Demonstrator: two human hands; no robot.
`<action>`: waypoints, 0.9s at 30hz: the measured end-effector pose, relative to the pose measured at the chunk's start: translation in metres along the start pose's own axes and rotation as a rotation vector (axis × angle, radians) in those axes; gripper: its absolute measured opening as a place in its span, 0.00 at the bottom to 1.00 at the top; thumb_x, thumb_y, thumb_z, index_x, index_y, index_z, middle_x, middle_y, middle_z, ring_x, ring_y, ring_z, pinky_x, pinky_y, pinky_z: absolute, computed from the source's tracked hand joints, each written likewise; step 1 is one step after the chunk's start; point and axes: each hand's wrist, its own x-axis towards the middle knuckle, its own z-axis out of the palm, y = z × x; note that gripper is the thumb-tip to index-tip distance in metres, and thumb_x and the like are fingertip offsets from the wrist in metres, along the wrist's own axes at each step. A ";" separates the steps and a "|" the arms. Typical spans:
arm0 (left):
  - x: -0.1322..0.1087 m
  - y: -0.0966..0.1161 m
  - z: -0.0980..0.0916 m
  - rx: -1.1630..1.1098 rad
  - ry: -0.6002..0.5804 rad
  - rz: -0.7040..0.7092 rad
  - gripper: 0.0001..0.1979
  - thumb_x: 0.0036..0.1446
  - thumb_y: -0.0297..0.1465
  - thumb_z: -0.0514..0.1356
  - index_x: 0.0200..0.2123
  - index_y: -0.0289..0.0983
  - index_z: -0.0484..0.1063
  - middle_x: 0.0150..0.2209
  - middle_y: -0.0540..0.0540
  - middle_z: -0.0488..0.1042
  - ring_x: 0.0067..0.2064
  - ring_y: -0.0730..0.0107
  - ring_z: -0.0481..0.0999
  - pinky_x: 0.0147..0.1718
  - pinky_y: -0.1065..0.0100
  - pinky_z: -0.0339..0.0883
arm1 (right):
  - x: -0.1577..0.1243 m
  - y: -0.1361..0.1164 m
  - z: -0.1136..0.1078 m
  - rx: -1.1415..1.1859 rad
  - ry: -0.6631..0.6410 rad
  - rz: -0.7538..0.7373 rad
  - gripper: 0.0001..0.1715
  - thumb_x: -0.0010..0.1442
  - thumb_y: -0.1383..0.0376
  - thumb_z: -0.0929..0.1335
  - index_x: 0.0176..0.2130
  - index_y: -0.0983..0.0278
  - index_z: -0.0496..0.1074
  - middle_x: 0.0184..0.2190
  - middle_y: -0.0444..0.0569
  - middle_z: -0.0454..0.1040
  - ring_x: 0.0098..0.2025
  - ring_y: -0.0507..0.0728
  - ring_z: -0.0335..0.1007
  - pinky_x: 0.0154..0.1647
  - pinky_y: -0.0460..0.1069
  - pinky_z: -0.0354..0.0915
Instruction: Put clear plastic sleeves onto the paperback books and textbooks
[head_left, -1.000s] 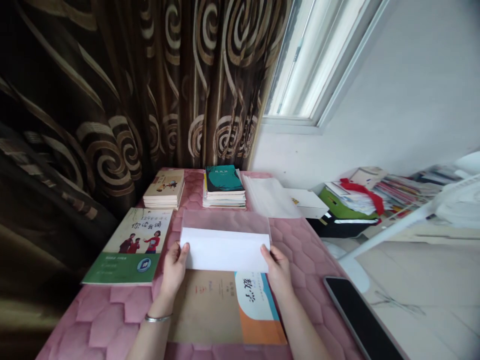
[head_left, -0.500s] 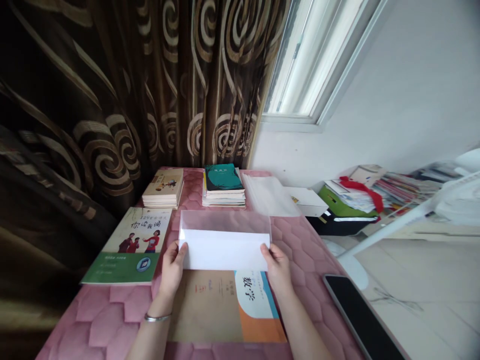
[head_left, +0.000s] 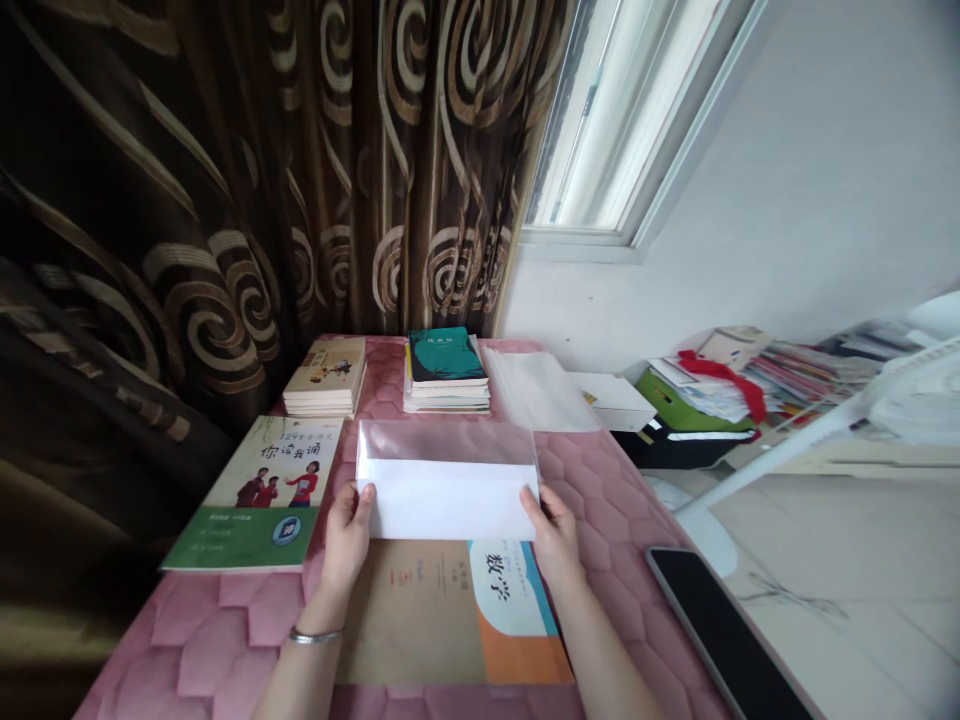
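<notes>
A clear plastic sleeve [head_left: 450, 441] with a white sheet [head_left: 451, 500] in its lower part is held up between both hands. My left hand [head_left: 349, 535] pinches its left edge, thumb in front; a silver bracelet circles that wrist. On the opposite edge, my right hand [head_left: 553, 530] is closed the same way. Below the sleeve lies a brown, white and orange book [head_left: 420, 620], its top edge hidden behind the sheet. To the left rests a green and white book [head_left: 255, 500] with pictured people.
On the pink quilted surface [head_left: 202, 650] stand a tan book stack [head_left: 322, 385], a stack topped by a teal book [head_left: 446, 360] and more clear sleeves [head_left: 540, 390]. A dark tablet-like device [head_left: 727, 630] lies at the right edge. Papers and a fan stand beyond.
</notes>
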 end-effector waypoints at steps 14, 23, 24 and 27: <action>-0.002 -0.002 0.000 -0.038 -0.011 -0.006 0.20 0.54 0.48 0.57 0.25 0.37 0.63 0.23 0.53 0.63 0.26 0.74 0.61 0.27 0.74 0.56 | 0.001 0.003 -0.003 -0.060 0.042 0.017 0.25 0.47 0.47 0.72 0.31 0.66 0.73 0.24 0.47 0.72 0.25 0.54 0.64 0.24 0.46 0.61; -0.004 0.002 0.003 -0.106 -0.040 -0.041 0.20 0.51 0.49 0.59 0.30 0.37 0.67 0.28 0.50 0.69 0.30 0.70 0.67 0.30 0.72 0.61 | 0.000 -0.005 0.001 -0.075 0.053 -0.005 0.25 0.47 0.46 0.71 0.28 0.65 0.72 0.22 0.45 0.70 0.24 0.53 0.62 0.22 0.45 0.59; -0.003 0.001 0.003 -0.105 -0.035 -0.044 0.20 0.51 0.49 0.60 0.31 0.36 0.68 0.29 0.49 0.70 0.30 0.69 0.68 0.30 0.72 0.62 | 0.000 -0.004 0.001 -0.057 0.040 0.001 0.24 0.48 0.46 0.71 0.30 0.65 0.72 0.23 0.45 0.70 0.25 0.54 0.63 0.23 0.45 0.60; -0.002 -0.003 0.003 -0.085 -0.005 -0.050 0.22 0.49 0.50 0.61 0.31 0.36 0.69 0.29 0.49 0.71 0.29 0.70 0.68 0.29 0.72 0.62 | 0.000 0.001 -0.001 -0.030 0.018 0.010 0.24 0.49 0.47 0.71 0.31 0.65 0.72 0.24 0.45 0.71 0.26 0.54 0.64 0.25 0.46 0.61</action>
